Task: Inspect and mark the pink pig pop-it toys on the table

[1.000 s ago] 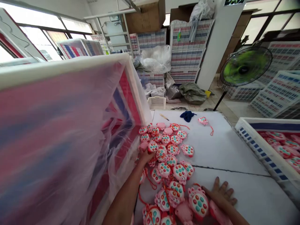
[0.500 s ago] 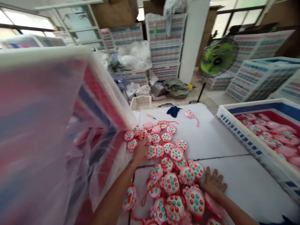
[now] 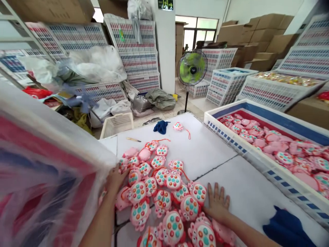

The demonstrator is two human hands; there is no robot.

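This is a big storeroom with many stacked plastic crates point(image 3: 137, 58) at the back and cardboard boxes point(image 3: 267, 44) along the far wall. A green fan point(image 3: 192, 67) stands on the floor between the crates. In front of the person is a white table point(image 3: 213, 151). On its right side is a white crate point(image 3: 231, 128) with a blue and red inside, and it is full of pink toys. At the left, very near the camera, a large crate in a clear plastic bag point(image 3: 38, 195) is tilted above the table edge.

More pink toys point(image 3: 159, 192) with round coloured buttons lie in a loose pile on the table, and some have red strings. One more toy point(image 3: 178, 126) lies apart, near a dark blue cloth point(image 3: 161, 127) and a thin stick point(image 3: 133, 139).

The left hand point(image 3: 115, 180) is curled at the edge of the plastic bag, beside the pile; I cannot tell if it grasps something. The right hand point(image 3: 217, 202) is open and lies flat, touching the pile's right side and holding nothing.
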